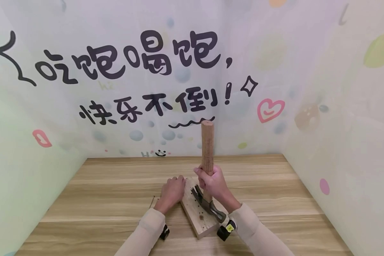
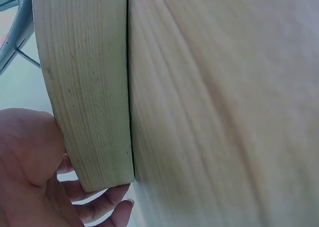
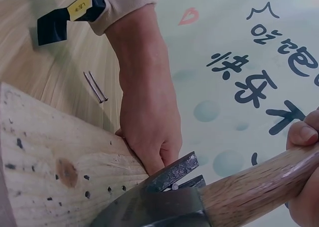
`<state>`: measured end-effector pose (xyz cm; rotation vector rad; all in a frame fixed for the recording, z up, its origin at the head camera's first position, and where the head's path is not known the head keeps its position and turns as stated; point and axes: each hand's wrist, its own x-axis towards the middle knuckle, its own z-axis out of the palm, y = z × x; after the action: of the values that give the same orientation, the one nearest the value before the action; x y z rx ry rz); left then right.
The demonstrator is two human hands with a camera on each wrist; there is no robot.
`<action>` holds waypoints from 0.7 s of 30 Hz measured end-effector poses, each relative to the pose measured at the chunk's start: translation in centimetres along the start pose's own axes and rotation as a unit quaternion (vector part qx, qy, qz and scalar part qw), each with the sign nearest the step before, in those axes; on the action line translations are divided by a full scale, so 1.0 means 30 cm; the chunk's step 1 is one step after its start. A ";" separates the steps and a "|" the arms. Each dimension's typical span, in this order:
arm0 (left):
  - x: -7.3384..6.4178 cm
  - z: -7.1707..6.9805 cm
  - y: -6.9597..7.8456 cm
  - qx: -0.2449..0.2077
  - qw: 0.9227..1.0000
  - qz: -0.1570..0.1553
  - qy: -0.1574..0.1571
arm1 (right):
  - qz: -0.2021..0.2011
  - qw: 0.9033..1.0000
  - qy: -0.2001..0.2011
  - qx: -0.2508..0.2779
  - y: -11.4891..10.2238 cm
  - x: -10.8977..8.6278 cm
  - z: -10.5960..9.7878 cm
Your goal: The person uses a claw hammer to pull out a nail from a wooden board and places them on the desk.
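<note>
Claw hammer (image 1: 207,153), one, head down on a wooden block (image 1: 192,212), on the tabletop (image 1: 259,185).
Hammer: handle upright in the grip of my right hand (image 1: 215,182), likely for leverage, claw turned away from me; a small round bit (image 3: 175,186) shows between the prongs (a nail head, I judge, its shank hidden). Block: pitted, lying flat and aslant; my left hand (image 1: 174,190) holds its far end, fingers curled round, presumably to brace it. Nails (image 3: 92,87), two visible: loose on the tabletop, left of the block. Not made out: my left fingertips in the head view; much of my right hand, cut off in its own wrist view; the grey metal (image 2: 22,30) cornering the left wrist view, too cropped to name.
</note>
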<state>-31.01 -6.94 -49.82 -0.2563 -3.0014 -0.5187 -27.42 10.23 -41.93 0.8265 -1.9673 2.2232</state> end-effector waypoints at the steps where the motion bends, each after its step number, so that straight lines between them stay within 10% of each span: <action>1: 0.000 -0.001 0.001 0.000 1.000 -0.001 -0.002 | -0.001 1.000 0.001 0.001 -0.001 0.000 -0.002; 15: -0.001 -0.006 0.003 -0.009 1.000 0.000 0.010 | -0.029 0.999 -0.013 0.022 -0.028 -0.004 -0.016; 21: -0.023 -0.037 -0.001 -0.044 0.997 0.017 0.067 | -0.036 0.999 -0.022 0.022 -0.066 -0.001 -0.006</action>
<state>-30.27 -7.46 -48.87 -0.2666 -2.8440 -0.6387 -26.68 10.76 -40.15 0.9448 -1.8825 2.2329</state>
